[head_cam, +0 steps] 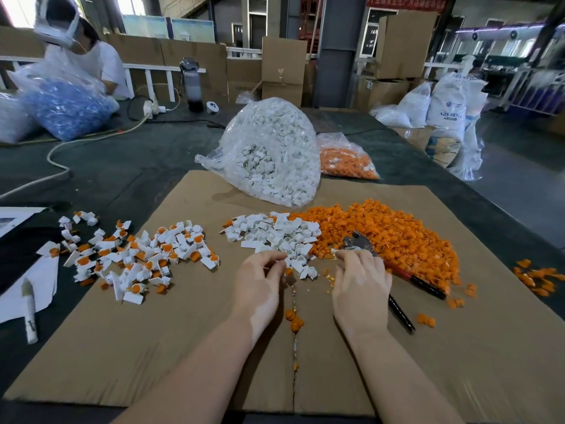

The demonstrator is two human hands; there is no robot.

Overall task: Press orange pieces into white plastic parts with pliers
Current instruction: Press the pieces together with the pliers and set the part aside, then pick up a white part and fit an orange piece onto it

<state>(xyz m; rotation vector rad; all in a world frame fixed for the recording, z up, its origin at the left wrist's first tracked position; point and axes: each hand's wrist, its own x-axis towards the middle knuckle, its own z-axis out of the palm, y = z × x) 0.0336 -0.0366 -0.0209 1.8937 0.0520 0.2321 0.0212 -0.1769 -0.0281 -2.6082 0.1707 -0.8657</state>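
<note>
My left hand [260, 278] is at the near edge of the loose white plastic parts [275, 237], its curled fingertips pinching one white part [286, 263]. My right hand [360, 281] has its fingers curled down on a small pale piece [335, 254] at the edge of the orange pieces pile [397, 231]. The pliers [428, 286], with red and black handles, lie on the cardboard beside and partly under my right hand. Their metal head [356, 240] rests on the orange pile. A heap of white parts fitted with orange pieces [140, 258] lies to the left.
All of this sits on a cardboard sheet [183, 347] on a dark table. Behind it are a clear bag of white parts [272, 154] and a bag of orange pieces [345, 160]. Stray orange pieces [295, 321] lie between my arms. A person [101, 59] works at the far left.
</note>
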